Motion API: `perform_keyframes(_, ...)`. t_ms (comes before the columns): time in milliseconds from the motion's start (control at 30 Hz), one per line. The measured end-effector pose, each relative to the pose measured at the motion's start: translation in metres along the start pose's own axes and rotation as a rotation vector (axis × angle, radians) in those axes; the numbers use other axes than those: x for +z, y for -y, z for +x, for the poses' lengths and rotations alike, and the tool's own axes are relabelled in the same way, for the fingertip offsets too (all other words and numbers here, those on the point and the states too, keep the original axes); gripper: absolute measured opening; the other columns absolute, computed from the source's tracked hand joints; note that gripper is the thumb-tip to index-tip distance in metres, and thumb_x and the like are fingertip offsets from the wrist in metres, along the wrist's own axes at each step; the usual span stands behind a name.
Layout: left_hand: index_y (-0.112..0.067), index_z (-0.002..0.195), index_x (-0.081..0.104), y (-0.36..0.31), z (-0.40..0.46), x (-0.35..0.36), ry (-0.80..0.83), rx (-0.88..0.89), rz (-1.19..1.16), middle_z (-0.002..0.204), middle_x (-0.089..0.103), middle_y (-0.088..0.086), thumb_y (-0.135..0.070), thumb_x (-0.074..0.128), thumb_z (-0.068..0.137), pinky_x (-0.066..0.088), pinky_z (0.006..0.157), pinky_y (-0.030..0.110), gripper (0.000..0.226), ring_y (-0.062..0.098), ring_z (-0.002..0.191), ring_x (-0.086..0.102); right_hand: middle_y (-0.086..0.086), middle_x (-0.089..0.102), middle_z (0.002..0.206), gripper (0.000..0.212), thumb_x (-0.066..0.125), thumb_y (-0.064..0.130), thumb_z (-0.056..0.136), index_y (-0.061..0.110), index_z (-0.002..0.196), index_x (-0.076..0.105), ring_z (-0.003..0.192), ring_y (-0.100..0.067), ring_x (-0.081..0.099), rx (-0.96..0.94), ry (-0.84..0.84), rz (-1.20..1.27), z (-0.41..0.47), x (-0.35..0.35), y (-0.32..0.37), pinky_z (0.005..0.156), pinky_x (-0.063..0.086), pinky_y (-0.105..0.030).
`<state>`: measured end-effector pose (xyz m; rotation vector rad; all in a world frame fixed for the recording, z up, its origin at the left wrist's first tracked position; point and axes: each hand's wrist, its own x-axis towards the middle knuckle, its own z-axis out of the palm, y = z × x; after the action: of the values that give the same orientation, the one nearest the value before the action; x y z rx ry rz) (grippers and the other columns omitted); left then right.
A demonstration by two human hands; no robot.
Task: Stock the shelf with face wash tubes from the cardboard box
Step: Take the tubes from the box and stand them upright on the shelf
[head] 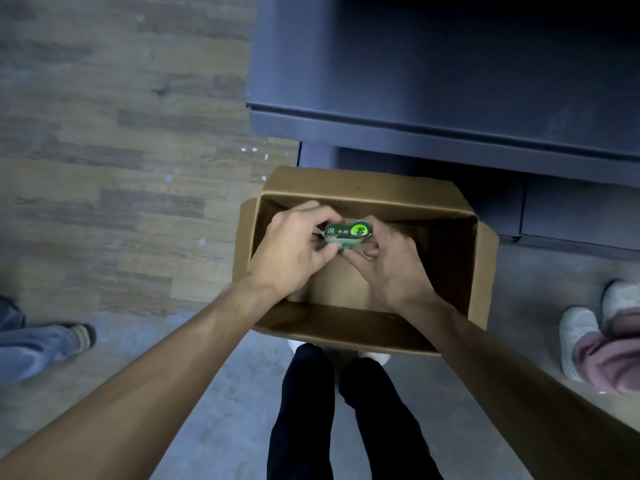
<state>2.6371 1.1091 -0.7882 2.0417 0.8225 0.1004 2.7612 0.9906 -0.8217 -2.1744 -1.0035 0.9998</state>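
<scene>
Both hands are over the open cardboard box (363, 199), which stands on the floor just in front of the dark shelf (433, 133); the left hand (291, 251) and the right hand (391, 261) hold a green face wash tube (348, 233) between them, seen end-on, above the far half of the box. The fingers of each hand are curled and clamped on the tube, the left pinching its left end, the right pinching its right end from below and beside. More than one tube may be held together here; the grasp hides that, so it cannot be told. The step in hand looks like lifting stock out of the box to carry it up to the shelf. To do it well, keep the pinch even on both ends so the pack does not twist or slip, and raise it straight up until it is above the far wall of the box before moving toward the shelf, since that wall and its flap stand between the tube and the shelf edge. The printed face should be turned outward before setting it down. The visible part of the box bottom, nearer than the hands, shows bare cardboard, so little stock may remain there. Other people's feet stand well apart from the box on either side.
</scene>
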Motion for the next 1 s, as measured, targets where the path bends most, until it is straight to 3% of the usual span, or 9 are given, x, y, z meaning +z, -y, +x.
perform_keyframes(167,-0.017,0.102,0.070,-0.049,-0.013,-0.049,-0.043,0.078,-0.014,0.092,0.063,-0.007,-0.013,0.075,0.078,0.058,0.076,0.027,0.025,0.009,0.085,0.064,0.002,0.066,0.113,0.038,0.072,0.025,0.086,0.020,0.122,0.061,0.100,-0.007,0.064,-0.092,-0.059,0.135,-0.028,-0.044,0.051,0.085,0.058,-0.031)
perform_keyframes(367,-0.016,0.099,0.064,-0.129,-0.036,-0.107,-0.137,0.099,-0.025,0.094,0.070,-0.007,-0.025,0.073,0.082,0.057,0.075,0.032,0.021,0.006,0.085,0.068,0.015,0.069,0.104,0.025,0.075,0.027,0.084,0.018,0.103,0.061,0.094,0.005,0.065,-0.104,-0.143,0.174,-0.070,-0.118,0.132,0.083,0.054,-0.013)
perform_keyframes(500,-0.015,0.089,0.063,-0.185,-0.058,-0.142,-0.235,0.152,-0.038,0.087,0.070,-0.007,-0.032,0.069,0.084,0.054,0.073,0.032,0.019,0.004,0.081,0.068,0.016,0.071,0.103,0.024,0.075,0.025,0.085,0.017,0.102,0.061,0.094,0.004,0.067,-0.171,-0.216,0.201,-0.105,-0.160,0.184,0.086,0.056,-0.023)
perform_keyframes(600,-0.020,0.095,0.066,-0.234,-0.071,-0.176,-0.297,0.221,-0.091,0.090,0.070,-0.012,-0.031,0.070,0.082,0.055,0.074,0.029,0.017,0.000,0.081,0.067,0.017,0.071,0.104,0.021,0.072,0.030,0.086,0.022,0.101,0.060,0.096,-0.001,0.068,-0.215,-0.266,0.214,-0.127,-0.195,0.227,0.087,0.057,-0.031)
perform_keyframes(767,-0.024,0.098,0.066,-0.295,-0.079,-0.233,-0.405,0.361,-0.059,0.093,0.070,-0.015,-0.030,0.071,0.081,0.053,0.077,0.024,0.018,-0.002,0.086,0.066,0.017,0.072,0.102,0.016,0.071,0.017,0.088,0.018,0.102,0.063,0.097,0.002,0.067,-0.361,-0.323,0.271,-0.151,-0.248,0.299,0.086,0.056,-0.023)
perform_keyframes(900,-0.023,0.101,0.066,-0.324,-0.078,-0.269,-0.435,0.384,-0.094,0.094,0.071,-0.014,-0.025,0.072,0.082,0.057,0.071,0.027,0.021,-0.001,0.080,0.067,0.013,0.072,0.102,0.017,0.071,0.018,0.089,0.015,0.102,0.062,0.097,-0.003,0.067,-0.418,-0.378,0.272,-0.155,-0.271,0.343,0.084,0.057,-0.028)
perform_keyframes(1000,-0.026,0.103,0.065,-0.335,-0.068,-0.290,-0.469,0.406,-0.059,0.093,0.072,-0.012,-0.033,0.069,0.082,0.058,0.071,0.032,0.023,0.003,0.081,0.068,0.013,0.071,0.102,0.016,0.070,0.017,0.089,0.016,0.102,0.060,0.092,0.001,0.069,-0.434,-0.402,0.273,-0.148,-0.280,0.366,0.081,0.059,-0.031)
